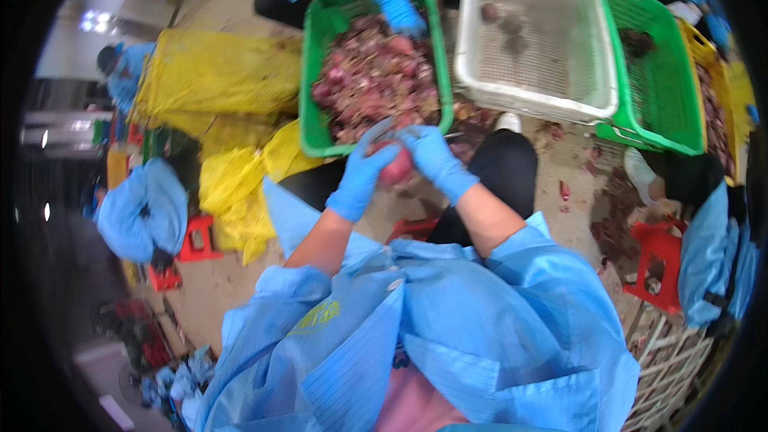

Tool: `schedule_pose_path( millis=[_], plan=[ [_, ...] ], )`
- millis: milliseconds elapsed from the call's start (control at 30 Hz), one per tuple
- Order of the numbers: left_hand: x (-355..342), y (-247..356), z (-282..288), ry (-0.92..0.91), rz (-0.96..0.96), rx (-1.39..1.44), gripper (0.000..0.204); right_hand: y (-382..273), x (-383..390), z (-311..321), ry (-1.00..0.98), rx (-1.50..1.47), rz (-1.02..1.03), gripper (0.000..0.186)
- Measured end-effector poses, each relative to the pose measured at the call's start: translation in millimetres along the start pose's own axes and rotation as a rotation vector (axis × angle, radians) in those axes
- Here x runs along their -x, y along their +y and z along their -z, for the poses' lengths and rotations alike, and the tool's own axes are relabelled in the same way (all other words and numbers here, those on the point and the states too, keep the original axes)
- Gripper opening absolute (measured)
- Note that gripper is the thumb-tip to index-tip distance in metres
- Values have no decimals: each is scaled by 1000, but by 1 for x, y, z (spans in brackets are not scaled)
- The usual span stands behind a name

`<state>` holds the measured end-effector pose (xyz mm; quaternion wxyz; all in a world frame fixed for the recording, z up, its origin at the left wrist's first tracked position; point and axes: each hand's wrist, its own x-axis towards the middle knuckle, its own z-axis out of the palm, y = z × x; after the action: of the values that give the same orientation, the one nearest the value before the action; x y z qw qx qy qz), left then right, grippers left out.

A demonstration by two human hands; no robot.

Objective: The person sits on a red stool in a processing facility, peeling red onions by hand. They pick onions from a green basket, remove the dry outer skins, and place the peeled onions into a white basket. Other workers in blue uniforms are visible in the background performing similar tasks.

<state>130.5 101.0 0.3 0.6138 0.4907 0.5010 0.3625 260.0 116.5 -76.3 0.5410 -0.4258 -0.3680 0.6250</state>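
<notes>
Your left blue-gloved hand (358, 178) grasps a smooth, round red onion (394, 168) at the frame's centre; your right blue-gloved hand (437, 158) bends close beside it, its grip too blurred to tell. Just above, a green plastic crate (309, 92) holds papery onions and loose skins (372, 84), a co-worker's blue-gloved hand (402, 10) among them. A white perforated crate (552, 40) stands upper right, crinkled yellow mesh sacks (220, 72) upper left.
</notes>
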Motion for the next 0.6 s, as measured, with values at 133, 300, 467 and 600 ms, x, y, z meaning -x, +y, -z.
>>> schedule_pose_path(
  millis=[133, 300, 467, 600],
  plan=[
    [-1, -21, 13, -56, 139, 451, 53, 13, 5, 2, 29, 273, -25, 20],
    [-1, -30, 15, 4, 308, 499, 55, 6, 17, 40, 176, 477, -213, 29],
    [-4, -43, -4, -56, 505, 508, 47, 9, 54, 117, 326, 136, -167, 32],
    [4, -52, 10, 5, 585, 646, 39, -25, 90, 120, 487, -161, -157, 27]
  ],
)
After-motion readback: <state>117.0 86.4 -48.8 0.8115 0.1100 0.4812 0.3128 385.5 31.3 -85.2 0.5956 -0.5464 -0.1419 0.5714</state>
